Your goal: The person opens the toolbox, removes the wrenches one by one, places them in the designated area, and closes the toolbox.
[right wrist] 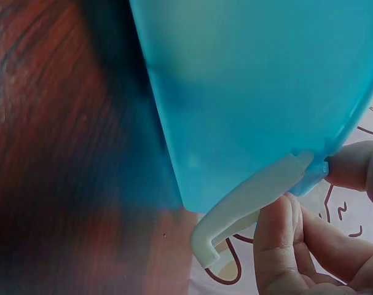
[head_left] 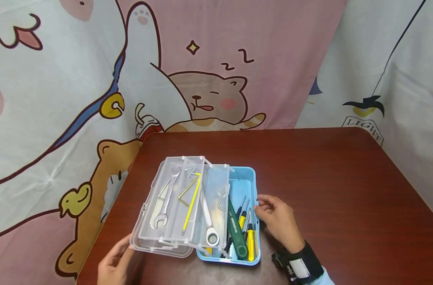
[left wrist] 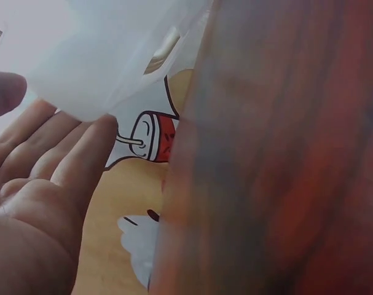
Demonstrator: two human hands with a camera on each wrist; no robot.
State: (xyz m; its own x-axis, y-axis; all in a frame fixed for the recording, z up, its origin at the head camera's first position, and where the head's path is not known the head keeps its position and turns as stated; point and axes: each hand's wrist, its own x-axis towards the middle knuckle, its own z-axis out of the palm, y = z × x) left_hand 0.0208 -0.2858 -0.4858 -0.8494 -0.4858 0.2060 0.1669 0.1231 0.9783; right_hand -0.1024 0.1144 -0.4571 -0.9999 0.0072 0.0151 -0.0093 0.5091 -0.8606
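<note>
A blue toolbox (head_left: 251,176) stands on the table, its clear lid (head_left: 139,225) swung out to the left. My left hand (head_left: 113,263) holds the lid's near left corner; in the left wrist view the thumb is above the clear plastic (left wrist: 82,61) and the fingers below. With thumb and fingers, my right hand (head_left: 278,221) pinches the box's right rim, beside a white curved piece (right wrist: 247,200). Over the lid and box, clear trays (head_left: 216,174) carry an open-end wrench (head_left: 168,194), a ratchet wrench (head_left: 207,215), a yellow rod (head_left: 192,204) and hex keys.
Inside the box lie a green-handled tool (head_left: 236,231) and several yellow-and-black screwdrivers (head_left: 250,244). The brown table (head_left: 327,178) extends right and behind the box. A printed cloth (head_left: 280,51) hangs at its far edge.
</note>
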